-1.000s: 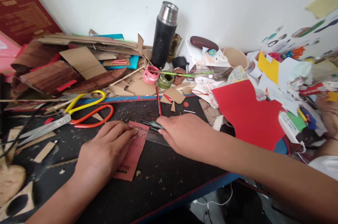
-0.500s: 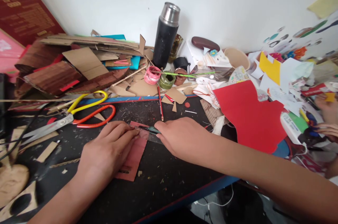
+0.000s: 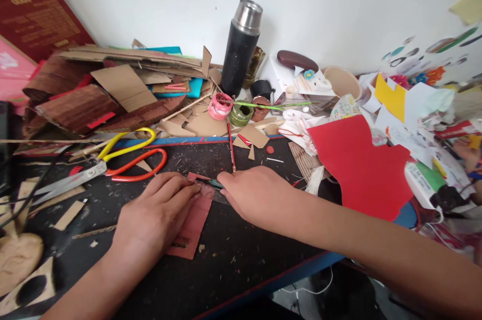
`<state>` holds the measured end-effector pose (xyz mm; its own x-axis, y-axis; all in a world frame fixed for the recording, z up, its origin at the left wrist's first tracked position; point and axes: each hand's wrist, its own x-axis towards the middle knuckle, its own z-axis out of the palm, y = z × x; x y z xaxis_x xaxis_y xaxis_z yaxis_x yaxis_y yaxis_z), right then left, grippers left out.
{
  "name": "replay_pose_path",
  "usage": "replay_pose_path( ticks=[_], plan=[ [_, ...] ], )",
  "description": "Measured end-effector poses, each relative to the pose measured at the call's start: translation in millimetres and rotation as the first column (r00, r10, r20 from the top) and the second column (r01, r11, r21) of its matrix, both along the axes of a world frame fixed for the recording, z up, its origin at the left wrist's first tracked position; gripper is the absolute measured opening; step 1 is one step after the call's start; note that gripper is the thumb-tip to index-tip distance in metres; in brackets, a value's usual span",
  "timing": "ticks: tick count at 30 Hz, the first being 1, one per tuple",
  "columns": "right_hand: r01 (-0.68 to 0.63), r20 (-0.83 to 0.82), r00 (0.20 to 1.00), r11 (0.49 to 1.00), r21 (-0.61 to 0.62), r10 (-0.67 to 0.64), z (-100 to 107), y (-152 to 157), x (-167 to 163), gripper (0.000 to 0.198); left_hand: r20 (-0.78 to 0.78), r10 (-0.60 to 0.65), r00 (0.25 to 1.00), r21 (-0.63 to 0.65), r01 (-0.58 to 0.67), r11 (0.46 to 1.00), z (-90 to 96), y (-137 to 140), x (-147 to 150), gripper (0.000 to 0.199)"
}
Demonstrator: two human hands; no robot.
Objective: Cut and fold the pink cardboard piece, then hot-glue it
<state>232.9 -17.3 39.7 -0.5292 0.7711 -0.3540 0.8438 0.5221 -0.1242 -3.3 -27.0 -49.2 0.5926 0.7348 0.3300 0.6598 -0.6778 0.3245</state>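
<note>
A reddish-pink sheet of card [image 3: 197, 227] lies on the black tabletop. My left hand [image 3: 156, 209] presses it down, fingers together and curled, their tips near its upper end. My right hand [image 3: 256, 192] is closed round a slim cutter knife [image 3: 214, 184] with a dark green handle. The blade end rests at the upper part of the card, just right of my left fingertips, and its tip is hard to make out. Something clear and flat [image 3: 222, 198] shows under my right hand beside the card. My palm hides most of the knife's handle.
Large scissors [image 3: 94, 169] with yellow and red handles lie at left. Behind stand a black flask [image 3: 241, 48] and paint pots [image 3: 220, 106] among cardboard scraps [image 3: 128, 89]. A red sheet [image 3: 361, 169] lies at right. Another person's hand [image 3: 467, 151] shows at the far right edge.
My right hand has shifted slightly left with the knife, closer to my left fingertips. My left hand stays on the card. The whole view has moved a little.
</note>
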Motion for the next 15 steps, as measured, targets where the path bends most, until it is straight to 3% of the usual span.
replay_pose_path(
  ticks=[12,15],
  plan=[
    [-0.100,-0.012,0.995,0.994,0.037,0.101,8.5,3.6,-15.4,0.021,0.030,-0.042,0.999,0.004,0.042,0.999,5.0,2.9,0.2,0.033],
    [-0.105,0.034,0.994,0.995,0.000,0.105,11.9,2.5,-15.8,0.020,0.019,-0.047,0.999,0.011,0.046,0.999,4.2,3.3,0.2,0.034]
  ],
)
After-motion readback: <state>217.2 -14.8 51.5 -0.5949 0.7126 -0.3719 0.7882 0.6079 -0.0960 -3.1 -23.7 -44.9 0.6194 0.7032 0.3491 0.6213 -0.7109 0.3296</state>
